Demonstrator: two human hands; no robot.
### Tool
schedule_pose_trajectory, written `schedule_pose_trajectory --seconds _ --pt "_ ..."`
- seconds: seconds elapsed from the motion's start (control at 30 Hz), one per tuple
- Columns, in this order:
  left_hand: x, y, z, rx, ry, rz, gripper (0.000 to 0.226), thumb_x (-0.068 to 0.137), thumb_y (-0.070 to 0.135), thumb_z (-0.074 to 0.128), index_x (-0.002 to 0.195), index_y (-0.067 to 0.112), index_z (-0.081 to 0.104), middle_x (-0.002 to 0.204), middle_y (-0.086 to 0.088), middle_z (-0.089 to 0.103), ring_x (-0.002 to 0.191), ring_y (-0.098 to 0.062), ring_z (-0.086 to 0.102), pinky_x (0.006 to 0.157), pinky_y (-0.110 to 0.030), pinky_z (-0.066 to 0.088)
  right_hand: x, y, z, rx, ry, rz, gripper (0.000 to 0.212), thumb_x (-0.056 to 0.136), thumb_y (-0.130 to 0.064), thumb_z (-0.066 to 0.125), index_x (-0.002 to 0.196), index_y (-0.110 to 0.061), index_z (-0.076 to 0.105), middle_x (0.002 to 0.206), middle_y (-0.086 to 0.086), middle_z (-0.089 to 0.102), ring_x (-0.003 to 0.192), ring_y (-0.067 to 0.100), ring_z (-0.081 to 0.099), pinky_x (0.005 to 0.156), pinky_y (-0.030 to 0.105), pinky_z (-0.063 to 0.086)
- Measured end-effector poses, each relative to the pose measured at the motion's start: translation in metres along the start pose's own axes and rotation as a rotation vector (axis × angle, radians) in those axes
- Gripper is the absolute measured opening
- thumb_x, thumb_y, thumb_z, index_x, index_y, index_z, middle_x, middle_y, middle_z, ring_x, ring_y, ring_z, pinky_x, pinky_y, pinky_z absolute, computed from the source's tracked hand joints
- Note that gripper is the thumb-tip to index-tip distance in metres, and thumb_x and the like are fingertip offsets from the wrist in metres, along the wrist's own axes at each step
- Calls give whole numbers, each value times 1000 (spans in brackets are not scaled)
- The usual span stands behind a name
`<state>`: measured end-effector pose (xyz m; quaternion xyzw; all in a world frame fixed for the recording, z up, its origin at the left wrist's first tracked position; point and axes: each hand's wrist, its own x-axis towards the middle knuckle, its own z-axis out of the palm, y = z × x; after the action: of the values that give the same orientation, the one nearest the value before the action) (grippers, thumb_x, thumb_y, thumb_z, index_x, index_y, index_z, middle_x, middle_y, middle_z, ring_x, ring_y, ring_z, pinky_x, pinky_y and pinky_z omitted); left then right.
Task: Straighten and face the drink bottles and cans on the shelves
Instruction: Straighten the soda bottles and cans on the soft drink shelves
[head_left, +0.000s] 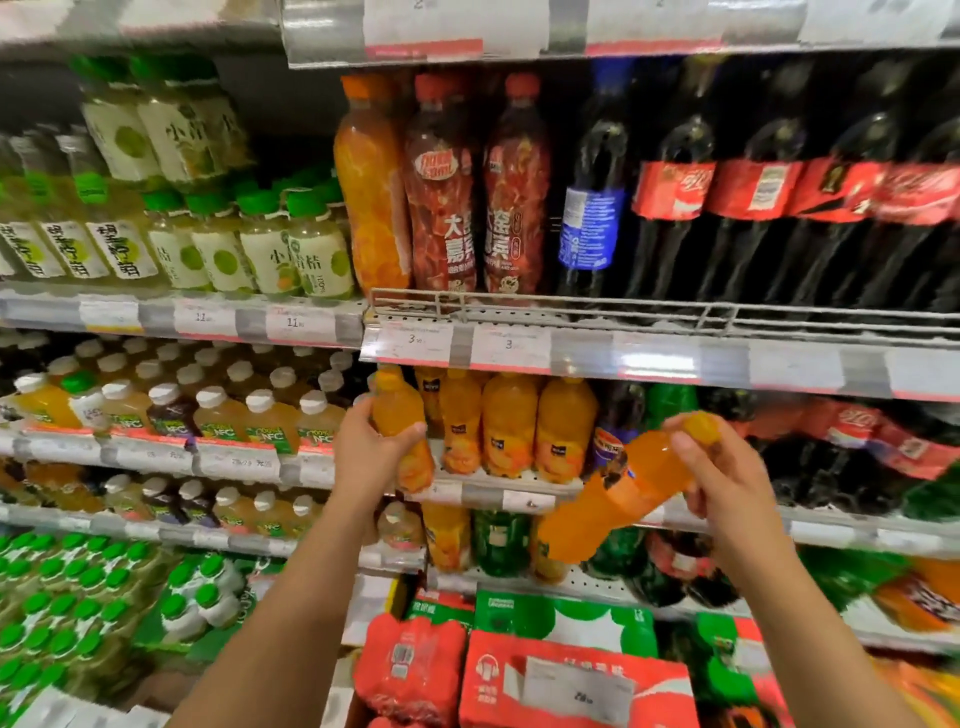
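Note:
My left hand (370, 451) grips a small orange juice bottle (402, 415) that stands upright at the left end of a row of like bottles (511, 423) on the middle shelf (519, 499). My right hand (724, 467) holds a larger orange soda bottle (618, 493) by its neck. That bottle is tilted, cap up to the right and base down to the left, out in front of the shelf edge. Above, tall orange and red bottles (441, 192) and cola bottles (753, 197) stand behind a wire rail (649, 312).
Green-capped tea bottles (270, 244) fill the upper left shelf, white-capped juice bottles (218, 405) the shelf below. Red and green shrink-wrapped packs (519, 670) sit at the bottom. Dark, green and red soda bottles (857, 441) crowd the right side.

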<state>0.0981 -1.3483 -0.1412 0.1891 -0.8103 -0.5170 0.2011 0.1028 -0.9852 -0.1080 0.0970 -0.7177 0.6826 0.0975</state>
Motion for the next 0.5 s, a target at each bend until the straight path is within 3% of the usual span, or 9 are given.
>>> schedule_pose_trajectory --seconds 0.17,0.27,0.37,0.5 --pt "22 -7 21 52 38 -31 75 83 35 82 145 22 43 127 -3 65 115 -25 64 99 -47 53 -10 0 -34 12 58 24 9 102 -15 56 104 -14 65 82 -7 61 64 -2 53 55 9 41" --pt "31 -1 28 91 35 11 76 87 30 78 150 20 38 127 -2 60 118 -25 59 101 -44 51 -15 0 -44 -34 59 24 8 100 -26 57 98 -25 65 87 -7 62 76 6 56 65 21 44" --pt "39 3 33 107 1 28 72 89 26 76 149 16 37 123 -1 59 118 -26 59 100 -40 48 -18 3 -51 -77 77 29 14 97 -31 58 104 -22 66 92 1 64 82 15 62 69 24 51" --pt "44 -4 37 148 -57 -11 74 90 26 75 150 17 33 136 -8 61 126 -32 58 104 -44 47 -21 8 -55 -119 77 25 20 97 -31 58 111 -18 65 100 7 67 97 34 64 82 47 53"
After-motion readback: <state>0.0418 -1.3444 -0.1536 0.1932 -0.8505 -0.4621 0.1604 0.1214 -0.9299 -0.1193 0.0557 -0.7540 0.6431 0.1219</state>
